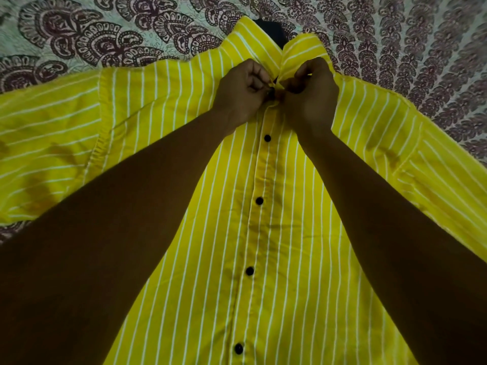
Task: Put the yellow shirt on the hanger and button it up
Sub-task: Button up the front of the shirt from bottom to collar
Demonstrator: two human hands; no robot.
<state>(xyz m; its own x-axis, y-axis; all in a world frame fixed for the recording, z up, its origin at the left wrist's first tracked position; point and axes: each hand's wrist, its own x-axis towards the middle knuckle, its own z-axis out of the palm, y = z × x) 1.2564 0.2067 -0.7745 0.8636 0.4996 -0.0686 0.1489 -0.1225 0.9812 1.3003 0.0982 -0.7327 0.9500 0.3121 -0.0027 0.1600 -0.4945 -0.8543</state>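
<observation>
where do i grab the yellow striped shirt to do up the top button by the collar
Pinch the two front edges of the yellow white-striped shirt just under its collar, left hand from the left, right hand from the right, as both do now. The shirt lies flat, front up, and the round black button below is closed, so likely only that top stretch is loose.

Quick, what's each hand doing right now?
Left hand: closed, pinching the yellow shirt at the neck opening.
Right hand: closed, pinching the opposite front edge there.
</observation>
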